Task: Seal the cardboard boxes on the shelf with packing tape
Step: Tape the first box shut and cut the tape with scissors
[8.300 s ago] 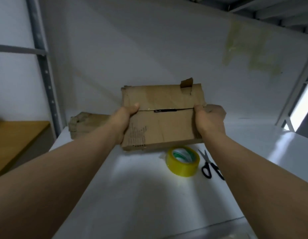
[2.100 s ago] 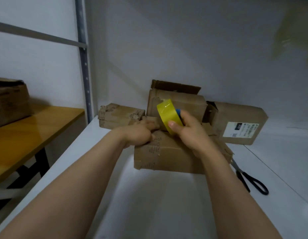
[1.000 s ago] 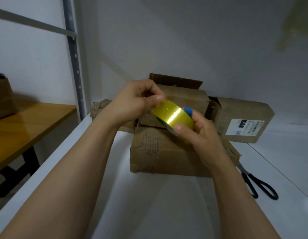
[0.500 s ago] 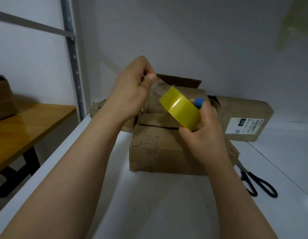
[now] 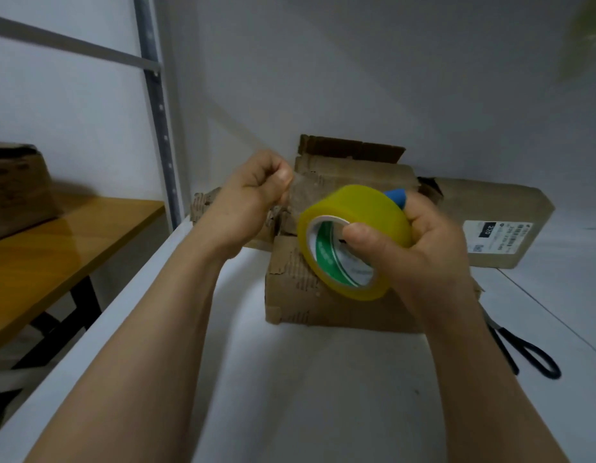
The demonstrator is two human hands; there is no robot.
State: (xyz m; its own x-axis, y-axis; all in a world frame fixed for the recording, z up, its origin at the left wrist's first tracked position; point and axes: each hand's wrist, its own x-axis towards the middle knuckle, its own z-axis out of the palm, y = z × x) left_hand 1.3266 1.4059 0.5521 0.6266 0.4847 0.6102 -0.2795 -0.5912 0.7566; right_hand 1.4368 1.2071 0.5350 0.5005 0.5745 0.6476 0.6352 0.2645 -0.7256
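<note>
Packing tape roll (image 5: 355,240), yellow with a green-printed core, held above the shelf (image 5: 316,396) in the right hand (image 5: 420,248), whose thumb is hooked through the core and fingers wrap the outer band. The left hand (image 5: 253,202) is closed in a pinch on the clear free end of the tape (image 5: 301,198), drawn out from the roll. Below both hands a cardboard box (image 5: 310,292) rests toward the shelf's back edge, further boxes (image 5: 497,222) behind it, and black-handled scissors (image 5: 523,352) near the right edge.

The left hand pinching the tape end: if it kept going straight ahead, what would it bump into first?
Probably the open-flapped cardboard box right behind the left hand; the white back wall lies further. Depth is unclear.
</note>
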